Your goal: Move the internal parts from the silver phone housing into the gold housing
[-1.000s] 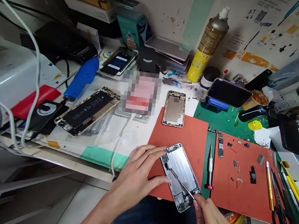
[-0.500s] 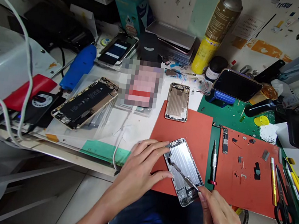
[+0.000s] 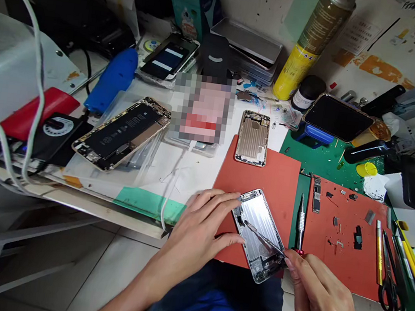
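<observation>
A silver phone housing (image 3: 260, 221) lies tilted on the red mat (image 3: 224, 173) near its front edge. My left hand (image 3: 201, 226) rests along the housing's left side, fingertips at its top left corner and thumb on its left edge, so it steadies the housing between them. In my right hand (image 3: 323, 293) are slim metal tweezers (image 3: 263, 238), pinched between thumb and fingers. Their tips reach the inner left part of the housing, beside a small dark part. A gold phone housing (image 3: 252, 138) lies just behind, at the mat's back edge.
An opened phone (image 3: 121, 133) lies on clear plastic at the left. A screwdriver (image 3: 301, 221) stands between the mats; small parts, scissors (image 3: 389, 297) and a yellow pen (image 3: 379, 252) lie at the right. Behind are a spray can (image 3: 309, 46) and a propped phone (image 3: 338, 116).
The view has shifted slightly, so most things appear a little to the right. The tweezer tips have moved a little within the housing; both hands keep their hold.
</observation>
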A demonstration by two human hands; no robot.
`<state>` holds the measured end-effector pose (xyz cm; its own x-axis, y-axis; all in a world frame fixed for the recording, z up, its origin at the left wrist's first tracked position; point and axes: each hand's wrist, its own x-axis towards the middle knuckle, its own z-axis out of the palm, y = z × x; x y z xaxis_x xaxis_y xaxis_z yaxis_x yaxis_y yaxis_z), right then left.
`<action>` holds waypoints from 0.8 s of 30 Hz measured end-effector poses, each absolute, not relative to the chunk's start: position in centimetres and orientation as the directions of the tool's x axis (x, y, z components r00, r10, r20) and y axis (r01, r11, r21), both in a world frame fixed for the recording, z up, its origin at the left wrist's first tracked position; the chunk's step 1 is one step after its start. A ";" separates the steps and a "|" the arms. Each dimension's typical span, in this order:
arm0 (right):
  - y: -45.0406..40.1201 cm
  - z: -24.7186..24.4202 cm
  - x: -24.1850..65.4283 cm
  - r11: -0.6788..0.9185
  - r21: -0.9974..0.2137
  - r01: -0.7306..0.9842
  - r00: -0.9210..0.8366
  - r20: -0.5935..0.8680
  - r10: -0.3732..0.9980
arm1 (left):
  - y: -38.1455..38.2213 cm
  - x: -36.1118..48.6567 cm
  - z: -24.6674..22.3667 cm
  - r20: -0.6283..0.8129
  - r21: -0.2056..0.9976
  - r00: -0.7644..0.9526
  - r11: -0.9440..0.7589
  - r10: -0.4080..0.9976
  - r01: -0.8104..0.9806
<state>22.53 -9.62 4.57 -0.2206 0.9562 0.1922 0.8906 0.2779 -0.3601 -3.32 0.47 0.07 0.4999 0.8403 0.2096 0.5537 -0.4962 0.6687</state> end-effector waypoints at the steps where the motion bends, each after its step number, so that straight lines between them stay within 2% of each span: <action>1: -9.4 4.6 22.6 0.283 -0.369 0.885 -0.229 0.185 0.956 | 0.5 -3.3 0.1 0.214 0.668 0.500 -0.499 0.839 0.552; 12: -6.3 4.7 26.7 0.362 -0.369 0.856 -0.380 0.027 0.925 | 0.6 -3.3 0.4 0.210 0.643 0.528 -0.524 0.823 0.559; 15: -4.9 4.6 27.4 0.394 -0.388 0.834 -0.416 0.028 0.909 | 0.4 -3.3 0.7 0.208 0.636 0.540 -0.532 0.816 0.559; 24: -4.1 5.2 27.4 0.365 -0.384 0.848 -0.412 -0.044 0.910 | 1.2 -3.2 1.6 0.210 0.552 0.625 -0.619 0.752 0.559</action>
<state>27.44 -4.12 5.19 -0.4123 0.9099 -0.0445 0.8478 0.3653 -0.3845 -3.22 1.19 1.64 0.6250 0.7517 0.2103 0.5585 -0.6189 0.5522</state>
